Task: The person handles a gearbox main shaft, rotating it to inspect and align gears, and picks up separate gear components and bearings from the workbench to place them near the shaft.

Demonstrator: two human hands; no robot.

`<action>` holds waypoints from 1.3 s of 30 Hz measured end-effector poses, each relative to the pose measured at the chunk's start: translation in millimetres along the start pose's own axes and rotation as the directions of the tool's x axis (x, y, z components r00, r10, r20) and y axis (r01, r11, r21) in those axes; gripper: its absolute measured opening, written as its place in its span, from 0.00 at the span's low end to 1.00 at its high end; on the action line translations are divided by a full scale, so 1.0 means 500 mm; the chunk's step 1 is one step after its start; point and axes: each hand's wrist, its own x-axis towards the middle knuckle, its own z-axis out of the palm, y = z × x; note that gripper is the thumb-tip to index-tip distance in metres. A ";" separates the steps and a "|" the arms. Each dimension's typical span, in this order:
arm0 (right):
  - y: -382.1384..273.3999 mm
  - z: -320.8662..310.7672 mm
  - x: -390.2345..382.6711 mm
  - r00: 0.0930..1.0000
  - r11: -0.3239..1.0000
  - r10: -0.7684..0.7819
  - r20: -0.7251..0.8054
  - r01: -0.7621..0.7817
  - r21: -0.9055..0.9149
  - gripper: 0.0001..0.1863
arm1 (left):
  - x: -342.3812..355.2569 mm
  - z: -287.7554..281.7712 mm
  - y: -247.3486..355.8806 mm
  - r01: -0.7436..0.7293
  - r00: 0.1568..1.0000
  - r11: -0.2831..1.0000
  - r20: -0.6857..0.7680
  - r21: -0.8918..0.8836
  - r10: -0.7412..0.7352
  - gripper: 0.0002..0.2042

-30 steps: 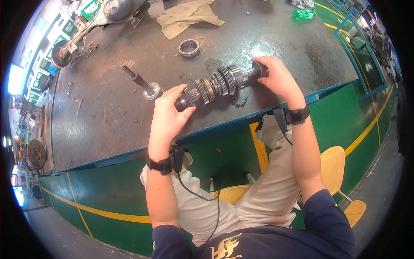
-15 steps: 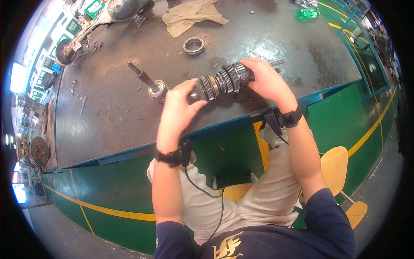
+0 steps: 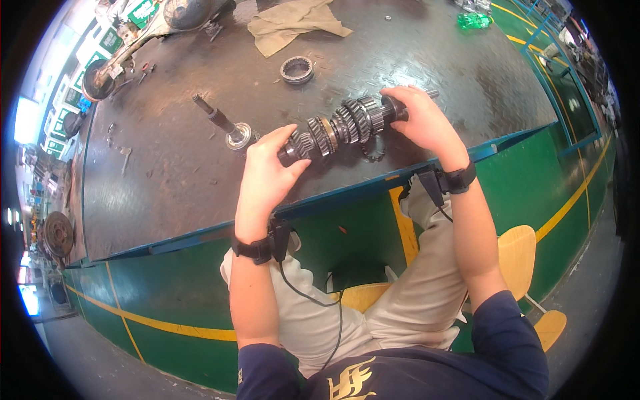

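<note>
A dark steel-plate table (image 3: 167,180) with a blue edge spreads before the seated person. At its far left lies a long axle housing (image 3: 187,13) with a rounded middle, and a wooden chair (image 3: 517,260) stands at the person's right, below the table's edge. Toward the far side a tan cloth (image 3: 293,27) lies crumpled on the plate.

The geared shaft (image 3: 337,131) is over the near part of the table, lying crosswise and slanting up to the right; whether it touches the plate cannot be told. Both hands are closed on it — the left hand (image 3: 269,167) with thumb and fingers around its left end, the right hand (image 3: 427,120) around a dark collar toward its other end, where a bare rod shows past the fingers.

Just left of the left hand, a slimmer shaft (image 3: 220,120) rises at a tilt from a bearing. A toothed metal ring (image 3: 298,80) lies beyond the geared shaft, apart from it. A green bottle (image 3: 475,21) rests near the far right corner.
</note>
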 end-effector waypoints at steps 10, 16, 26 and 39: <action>0.044 -0.037 -0.016 0.993 0.993 0.113 -0.045 -0.114 -0.022 0.31 | 0.002 -0.006 0.003 0.004 1.000 1.000 -0.002 0.031 -0.004 0.31; 0.000 0.018 0.015 0.998 0.998 -0.058 0.001 0.058 -0.003 0.29 | 0.026 0.026 0.015 -0.120 0.993 0.990 -0.005 0.068 0.120 0.32; -0.005 0.015 0.016 0.999 0.995 -0.010 0.043 0.006 0.098 0.30 | 0.026 0.016 0.031 -0.023 0.999 1.000 0.031 0.016 0.023 0.31; 0.057 -0.028 -0.011 0.991 0.990 0.131 -0.003 -0.131 -0.054 0.30 | 0.006 -0.002 -0.009 0.007 1.000 1.000 -0.005 0.024 -0.007 0.32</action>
